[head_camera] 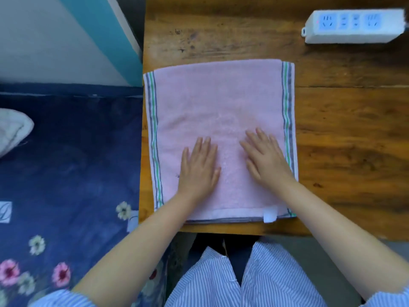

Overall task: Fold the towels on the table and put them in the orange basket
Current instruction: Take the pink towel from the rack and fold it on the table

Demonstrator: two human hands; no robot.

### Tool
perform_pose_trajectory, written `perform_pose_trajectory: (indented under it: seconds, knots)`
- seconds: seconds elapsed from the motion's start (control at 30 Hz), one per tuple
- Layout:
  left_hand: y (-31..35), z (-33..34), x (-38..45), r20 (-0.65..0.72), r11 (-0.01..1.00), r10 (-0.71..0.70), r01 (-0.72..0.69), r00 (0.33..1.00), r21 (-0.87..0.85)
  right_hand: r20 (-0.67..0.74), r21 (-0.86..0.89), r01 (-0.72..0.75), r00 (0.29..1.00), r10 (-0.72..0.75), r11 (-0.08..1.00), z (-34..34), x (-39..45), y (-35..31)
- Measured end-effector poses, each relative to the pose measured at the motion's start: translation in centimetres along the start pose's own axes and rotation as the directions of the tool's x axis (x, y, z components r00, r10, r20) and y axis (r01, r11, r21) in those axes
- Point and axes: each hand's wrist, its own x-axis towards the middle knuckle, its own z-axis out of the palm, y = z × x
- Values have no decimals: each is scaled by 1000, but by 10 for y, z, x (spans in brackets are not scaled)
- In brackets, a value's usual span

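Pink towel (219,120) with grey-green striped edges; brown table (345,134); white power strip (354,26)

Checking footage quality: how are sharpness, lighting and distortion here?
Head view: soft overall, with the power strip smeared at the far right edge; even, diffuse light, no glare on the pink towel; wide-angle bending curves the table edges and stretches the forearms.

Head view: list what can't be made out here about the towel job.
- Orange basket: not in the head view at all.
- Pink towel: layers beneath hidden by its top layer; both hands cover part.
- Power strip: right end blurred, sockets too small to read.
- White cloth: cut off by the left edge.
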Motion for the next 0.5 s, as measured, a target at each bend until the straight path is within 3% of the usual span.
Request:
perform_pose_trajectory:
  seconds: [0.13, 0.27, 0.5]
  knots:
    - [-10, 32, -56, 90, 996, -44, 37, 995, 79, -76, 113, -29, 996, 37, 993, -6, -59, -11]
    - [-28, 44, -89, 48, 991, -97, 93, 994, 94, -59, 100, -84, 994, 90, 991, -9, -99, -10]
    - [-44, 53, -111, -30, 987, -130, 132, 991, 94, 91, 34, -87, 992, 83, 996, -10, -126, -1]
